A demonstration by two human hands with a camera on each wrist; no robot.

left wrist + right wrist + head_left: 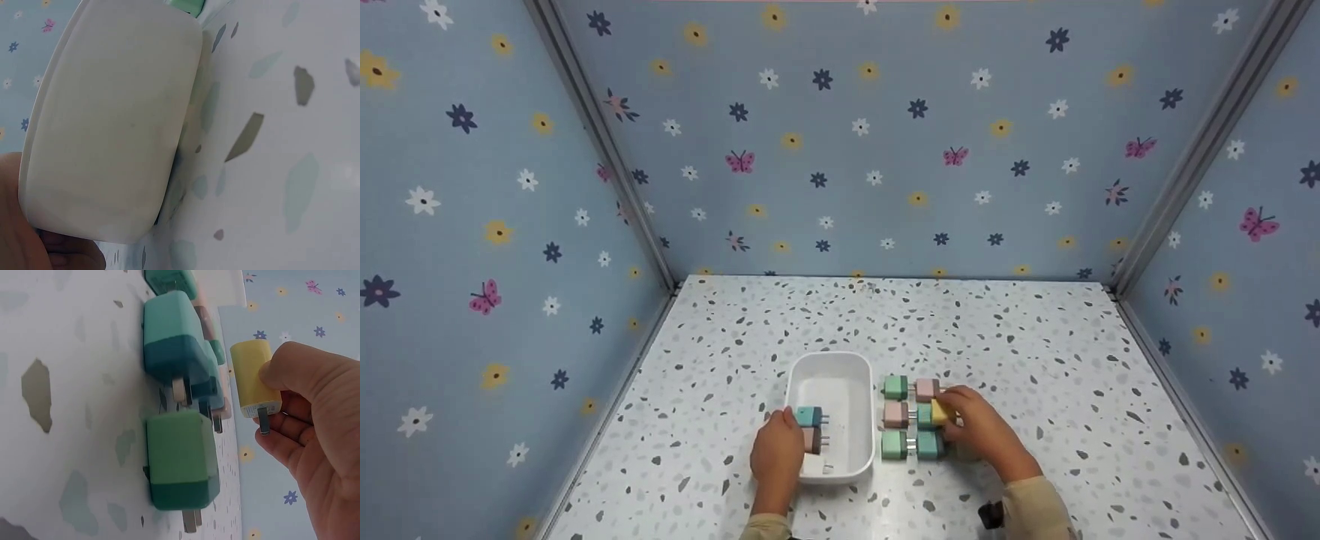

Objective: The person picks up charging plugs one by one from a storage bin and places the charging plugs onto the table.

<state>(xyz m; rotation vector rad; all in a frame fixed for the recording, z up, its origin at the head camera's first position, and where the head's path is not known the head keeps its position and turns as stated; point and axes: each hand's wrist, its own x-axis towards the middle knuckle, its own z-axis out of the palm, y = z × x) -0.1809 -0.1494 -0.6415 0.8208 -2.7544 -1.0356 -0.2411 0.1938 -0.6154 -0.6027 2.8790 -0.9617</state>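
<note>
My left hand (pixel 778 454) grips the left wall of a white plastic tub (pixel 832 364), thumb at the rim. In the left wrist view its fingers curl against the tub's (pixel 112 124) outer side. Inside lie a blue plug charger (pixel 808 417), a brownish-pink one (pixel 812 440) and a white one (pixel 813 466). My right hand (pixel 986 431) pinches a yellow plug charger (pixel 253 374) between thumb and fingers, metal prongs showing. It is held above the teal plug chargers (pixel 928 445). A green plug charger (pixel 183 461) stands nearest the right wrist camera; in the head view the hand mostly hides it.
Right of the tub, more plug chargers stand in rows: green (pixel 895 387), pink (pixel 928 389), another pink (pixel 895 414) and light green (pixel 893 445). A black object (pixel 991 515) lies by the right sleeve. Flower-patterned walls (pixel 870 180) enclose the speckled table (pixel 960 322).
</note>
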